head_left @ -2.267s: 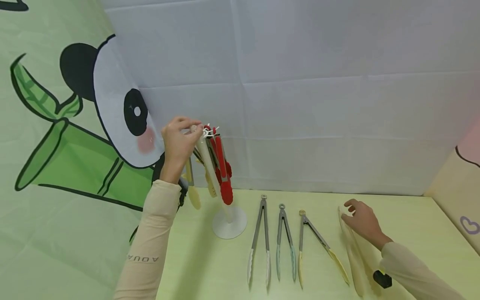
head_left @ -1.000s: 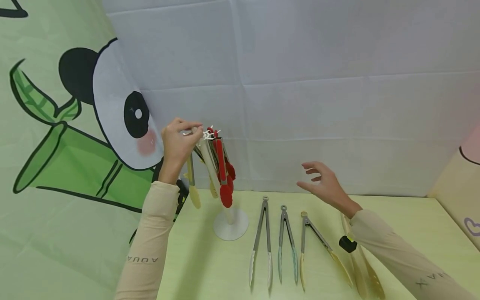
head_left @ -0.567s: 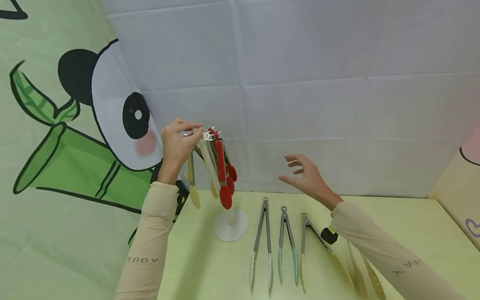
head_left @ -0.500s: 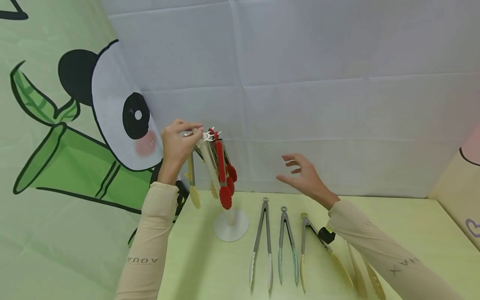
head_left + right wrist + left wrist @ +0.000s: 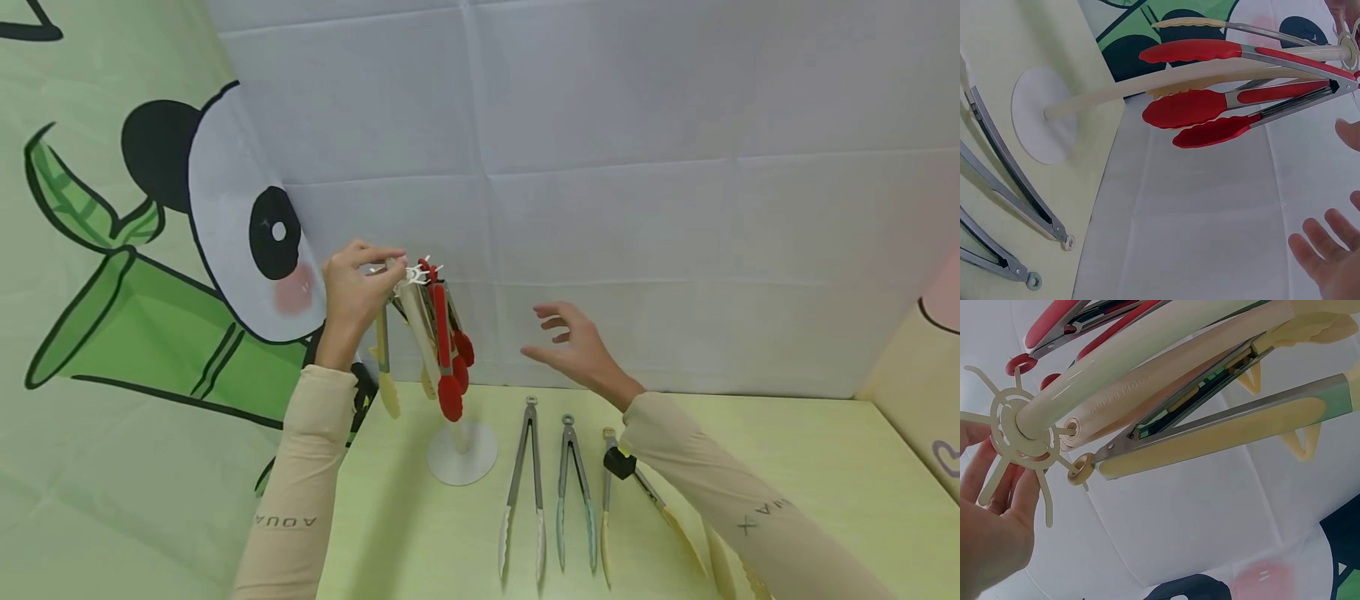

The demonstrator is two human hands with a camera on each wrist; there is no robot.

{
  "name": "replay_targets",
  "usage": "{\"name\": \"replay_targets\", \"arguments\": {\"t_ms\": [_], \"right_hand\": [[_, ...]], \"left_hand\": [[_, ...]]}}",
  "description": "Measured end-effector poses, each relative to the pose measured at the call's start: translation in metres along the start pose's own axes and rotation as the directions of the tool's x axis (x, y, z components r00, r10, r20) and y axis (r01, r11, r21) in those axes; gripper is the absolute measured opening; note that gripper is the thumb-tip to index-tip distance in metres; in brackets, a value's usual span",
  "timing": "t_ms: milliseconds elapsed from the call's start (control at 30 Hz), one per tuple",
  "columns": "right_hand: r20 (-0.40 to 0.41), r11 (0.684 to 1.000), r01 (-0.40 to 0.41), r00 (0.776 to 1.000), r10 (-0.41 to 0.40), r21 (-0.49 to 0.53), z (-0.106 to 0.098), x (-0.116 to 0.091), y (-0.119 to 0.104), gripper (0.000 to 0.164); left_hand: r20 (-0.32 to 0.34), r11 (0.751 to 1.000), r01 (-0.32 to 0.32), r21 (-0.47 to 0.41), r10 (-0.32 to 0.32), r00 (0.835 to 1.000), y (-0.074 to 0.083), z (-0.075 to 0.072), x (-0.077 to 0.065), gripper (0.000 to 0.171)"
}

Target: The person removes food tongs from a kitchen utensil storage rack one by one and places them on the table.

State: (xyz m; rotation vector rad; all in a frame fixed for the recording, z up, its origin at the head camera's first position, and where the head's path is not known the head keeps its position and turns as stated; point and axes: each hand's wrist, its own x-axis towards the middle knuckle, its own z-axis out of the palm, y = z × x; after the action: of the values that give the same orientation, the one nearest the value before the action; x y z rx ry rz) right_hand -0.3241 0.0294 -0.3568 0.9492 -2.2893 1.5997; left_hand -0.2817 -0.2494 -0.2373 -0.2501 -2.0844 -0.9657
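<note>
My left hand point(image 5: 356, 283) grips the hooked top ring point(image 5: 1004, 419) of a white utensil stand point(image 5: 462, 467), its fingers behind the ring in the left wrist view. Red-tipped tongs point(image 5: 1188, 107) hang on the stand's far side from that hand. Yellow-handled tongs point(image 5: 1222, 439) and a beige-handled utensil point(image 5: 1122, 403) hang from other hooks. The stand leans slightly towards my left hand in the head view. My right hand point(image 5: 581, 346) is in the air right of the stand, fingers loosely bent and thumb apart, holding nothing.
On the pale table point(image 5: 847, 475) lie spread white-tipped tongs point(image 5: 515, 467), teal-tipped tongs point(image 5: 586, 521) and yellow-tipped tongs point(image 5: 606, 537). A beige utensil point(image 5: 720, 567) is partly hidden by my right sleeve. A white cloth point(image 5: 675, 233) hangs behind, with a panda-print cloth point(image 5: 187, 358) at left.
My right hand has lifted from beside the beige utensil at the table's right and moved left through the air towards the stand. My left hand keeps its hold on the stand's top.
</note>
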Motion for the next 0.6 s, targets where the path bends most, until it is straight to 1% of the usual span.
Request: {"name": "replay_targets", "arguments": {"t_ms": [167,267,400,500,600], "right_hand": [[0.010,1.000,-0.004,1.000,0.004,-0.004,0.012,0.007,-0.005,0.060],[0.012,1.000,-0.007,1.000,0.007,-0.004,0.020,0.009,-0.009,0.060],[0.017,1.000,-0.013,1.000,0.012,0.005,0.032,0.012,-0.015,0.060],[0.019,1.000,-0.017,1.000,0.017,0.016,0.040,0.015,-0.018,0.060],[0.022,1.000,-0.020,1.000,0.019,0.019,0.049,0.017,-0.021,0.061]], "left_hand": [[0.013,1.000,0.008,-0.015,-0.008,1.000,-0.002,-0.003,0.001,0.016],[0.025,0.999,0.008,-0.034,-0.007,1.000,-0.001,-0.005,0.000,0.015],[0.038,0.998,0.009,-0.056,-0.007,0.999,0.013,-0.011,-0.004,0.014],[0.044,0.998,0.007,-0.055,-0.005,0.999,0.024,-0.016,-0.007,0.015],[0.051,0.998,0.004,-0.056,-0.001,0.999,0.026,-0.019,-0.009,0.016]]}}
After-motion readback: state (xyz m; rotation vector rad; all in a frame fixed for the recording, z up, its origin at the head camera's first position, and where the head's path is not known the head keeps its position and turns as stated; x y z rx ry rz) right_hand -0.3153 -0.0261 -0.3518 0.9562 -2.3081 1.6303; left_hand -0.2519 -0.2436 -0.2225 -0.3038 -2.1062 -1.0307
